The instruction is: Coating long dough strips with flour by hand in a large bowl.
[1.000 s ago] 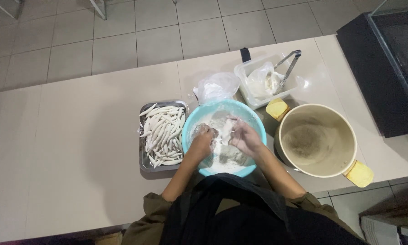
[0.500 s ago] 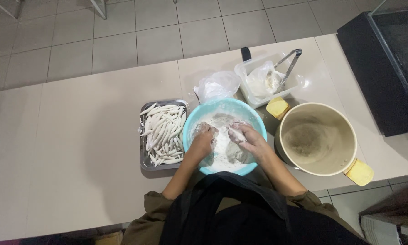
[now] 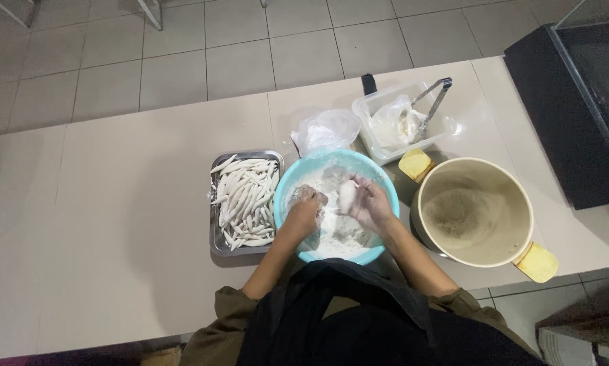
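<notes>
Since half a second ago the right hand [image 3: 371,203] has lifted a little inside the bowl and now shows a floured piece [image 3: 347,195] at its fingertips, while the left hand [image 3: 306,211] has stayed low in the flour. Nearest to the person, both forearms reach forward over the dark apron [image 3: 345,318] into the light blue bowl [image 3: 285,188], which stands on the beige table [image 3: 115,224] just in front of the body. White flour [image 3: 331,238] covers the bottom of this bowl. Left fingers are curled narrow and pressed down into the flour; whether they hold something I cannot tell, because the flour coats them. Right fingers are bent around the pale, longish piece and hold it just above the flour, near the middle of the bowl. Just beside the bowl on the left lies a metal tray [image 3: 214,237] full of small floured fish [image 3: 245,202], lying side by side. On the right, near the bowl, stands a large beige pot [image 3: 474,215] with yellow handles and a dusting of flour inside. Farther away, behind the bowl, a crumpled plastic bag [image 3: 326,129] is lying, and beside it a clear plastic container [image 3: 375,135] holds another bag and metal tongs [image 3: 434,102]. Beyond the table is a tiled floor [image 3: 250,47].
</notes>
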